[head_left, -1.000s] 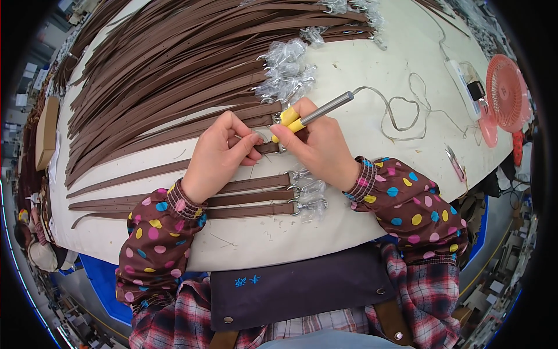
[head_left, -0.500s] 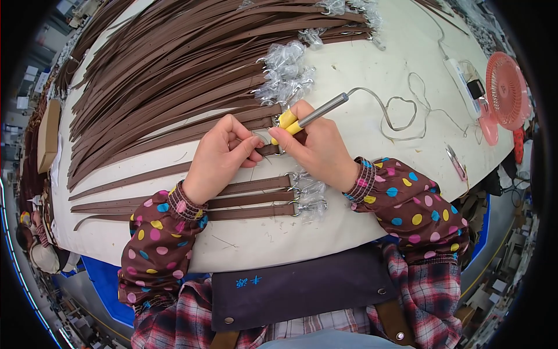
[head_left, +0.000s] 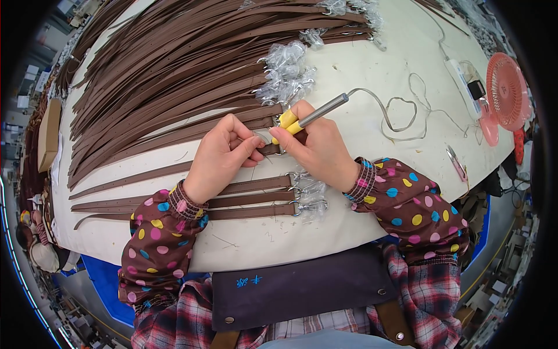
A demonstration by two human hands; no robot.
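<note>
My right hand [head_left: 322, 145] grips a pen-shaped corded heating tool [head_left: 325, 110] with a yellow front part and a grey metal rear. Yellow wrapping covers the index fingertip. The tool's tip points down at the metal-ring end of a brown strap [head_left: 271, 149]; the fingers partly hide that tip. Just left of it, my left hand [head_left: 224, 152] is closed in a pinch over the same strap. What the pinch holds is too small to make out, though fine dark threads show close by. Nearer me lie several brown straps [head_left: 250, 200] with metal clasps in clear plastic.
A large pile of brown straps [head_left: 168, 75] covers the far left, its metal ends wrapped in clear plastic [head_left: 285, 70]. On the right are a pink fan [head_left: 507, 90], a white power strip [head_left: 462, 84], a loose cord [head_left: 383, 110] and thread snips [head_left: 456, 163].
</note>
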